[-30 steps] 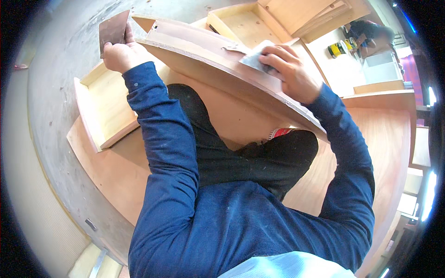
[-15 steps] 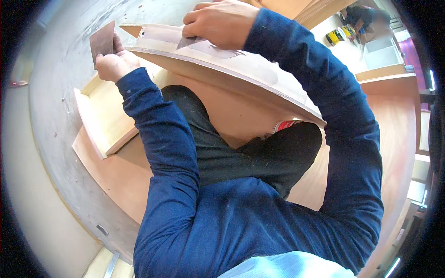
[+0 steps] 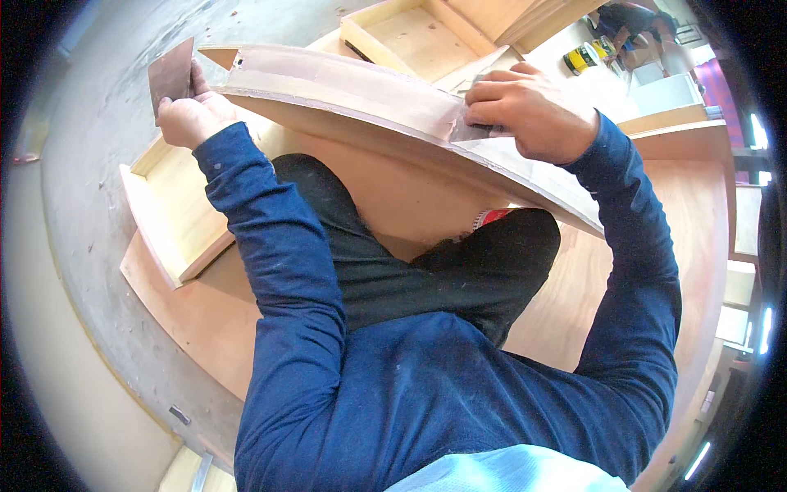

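A long board [image 3: 344, 86] coated with pinkish-white filler slants in front of me, from far left down to the right. My right hand [image 3: 533, 111] is closed on a flat scraper [image 3: 465, 129], its blade lying against the coated face right of the board's middle. Beyond the board's left end, my left hand [image 3: 193, 116] grips a flat brown rectangular plate [image 3: 172, 78] between thumb and fingers, tilted upright. That plate does not touch the board. Part of the scraper is hidden by my right fingers.
A shallow wooden tray [image 3: 184, 266] lies to my left; another wooden tray [image 3: 422, 33] stands behind the board. Reddish plywood [image 3: 205, 328] spreads beneath me. A red-labelled can [image 3: 492, 217] sits by my right knee. Far right, a person [image 3: 627, 25] is near yellow-and-black cans [image 3: 580, 59].
My right hand has slid the scraper rightward along the board, from near its left end to past its middle. The left hand with the plate has shifted slightly left in view.
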Motion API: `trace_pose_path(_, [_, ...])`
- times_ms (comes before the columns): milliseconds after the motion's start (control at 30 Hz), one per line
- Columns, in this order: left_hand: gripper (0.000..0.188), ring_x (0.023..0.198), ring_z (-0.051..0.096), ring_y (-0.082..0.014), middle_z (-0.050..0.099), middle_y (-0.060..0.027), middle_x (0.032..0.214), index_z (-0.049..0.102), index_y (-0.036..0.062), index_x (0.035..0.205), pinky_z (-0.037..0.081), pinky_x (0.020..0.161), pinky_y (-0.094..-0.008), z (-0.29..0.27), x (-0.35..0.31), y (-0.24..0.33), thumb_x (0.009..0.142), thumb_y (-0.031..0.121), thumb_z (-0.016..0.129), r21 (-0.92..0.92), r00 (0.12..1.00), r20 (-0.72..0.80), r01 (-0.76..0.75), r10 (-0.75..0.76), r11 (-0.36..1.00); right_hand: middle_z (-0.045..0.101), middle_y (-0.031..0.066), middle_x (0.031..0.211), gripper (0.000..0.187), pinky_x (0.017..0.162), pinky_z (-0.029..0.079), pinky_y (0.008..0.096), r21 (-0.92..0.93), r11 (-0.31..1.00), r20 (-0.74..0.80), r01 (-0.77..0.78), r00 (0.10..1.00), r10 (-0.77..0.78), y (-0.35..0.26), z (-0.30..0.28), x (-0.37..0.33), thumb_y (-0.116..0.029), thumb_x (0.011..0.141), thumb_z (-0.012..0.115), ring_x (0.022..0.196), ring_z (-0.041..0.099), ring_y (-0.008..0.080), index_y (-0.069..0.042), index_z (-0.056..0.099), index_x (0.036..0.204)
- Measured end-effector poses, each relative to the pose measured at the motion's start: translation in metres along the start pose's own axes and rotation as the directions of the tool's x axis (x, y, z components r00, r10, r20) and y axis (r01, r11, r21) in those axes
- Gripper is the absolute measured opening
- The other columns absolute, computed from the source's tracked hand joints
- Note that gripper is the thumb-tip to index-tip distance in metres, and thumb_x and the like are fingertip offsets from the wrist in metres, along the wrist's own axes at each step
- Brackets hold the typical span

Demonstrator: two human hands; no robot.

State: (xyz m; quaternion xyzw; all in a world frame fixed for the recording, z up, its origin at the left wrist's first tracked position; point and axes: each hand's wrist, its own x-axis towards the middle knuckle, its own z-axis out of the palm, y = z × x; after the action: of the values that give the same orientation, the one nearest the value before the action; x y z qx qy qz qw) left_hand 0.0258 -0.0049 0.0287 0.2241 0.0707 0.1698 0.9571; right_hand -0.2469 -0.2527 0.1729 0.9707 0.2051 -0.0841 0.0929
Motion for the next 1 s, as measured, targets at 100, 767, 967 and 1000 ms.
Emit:
trace_pose_path(100, [0.046, 0.113, 0.055, -0.0389, 0.045, -0.0277, 0.125, 0.028, -0.0189, 0.13, 0.059, 0.093, -0.0431, 0.004, -0.002, 0.001, 0.098, 0.014, 0.023, -0.009, 1.0, -0.005, 0.014, -0.014, 1.0, 0.062, 0.0098, 0.114, 0.038, 0.093, 0.045, 0.0428, 0.225, 0.972, 0.03, -0.069, 0.998, 0.064, 0.007, 0.011, -0.005, 0.008, 0.074, 0.058, 0.111, 0.058, 0.0302, -0.008, 0.065, 0.109])
trace_pose_path(767, [0.045, 0.112, 0.057, -0.0393, 0.049, -0.0276, 0.124, 0.034, -0.0183, 0.128, 0.059, 0.093, -0.0439, 0.005, -0.003, -0.007, 0.097, 0.014, 0.026, 0.01, 0.999, 0.048, 0.023, -0.024, 1.0, 0.065, 0.0042, 0.103, 0.019, 0.088, 0.05, 0.0419, -0.064, 0.998, -0.4, -0.002, 0.916, -0.024, 0.003, 0.02, 0.029, -0.006, 0.078, 0.061, 0.106, 0.061, 0.0252, -0.016, 0.068, 0.093])
trace_pose_path(967, [0.046, 0.116, 0.055, -0.0382, 0.048, -0.0262, 0.126, 0.033, -0.0163, 0.131, 0.058, 0.094, -0.0435, 0.0, -0.001, -0.004, 0.097, 0.014, 0.027, 0.01, 0.999, 0.049, 0.001, -0.001, 1.0, 0.064, 0.0038, 0.099, 0.015, 0.087, 0.049, 0.0428, -0.033, 0.999, -0.266, -0.04, 0.964, 0.03, 0.007, 0.012, 0.027, -0.007, 0.078, 0.061, 0.105, 0.06, 0.0247, -0.014, 0.067, 0.09])
trace_pose_path(1000, [0.046, 0.117, 0.054, -0.0386, 0.048, -0.0266, 0.127, 0.033, -0.0165, 0.131, 0.058, 0.095, -0.0433, -0.001, -0.002, -0.005, 0.097, 0.014, 0.026, 0.032, 0.996, 0.09, -0.014, 0.011, 0.999, 0.063, 0.0038, 0.098, 0.014, 0.087, 0.049, 0.0429, -0.029, 0.999, -0.229, -0.041, 0.973, 0.033, 0.009, 0.013, 0.027, -0.007, 0.078, 0.061, 0.105, 0.06, 0.0246, -0.014, 0.066, 0.089])
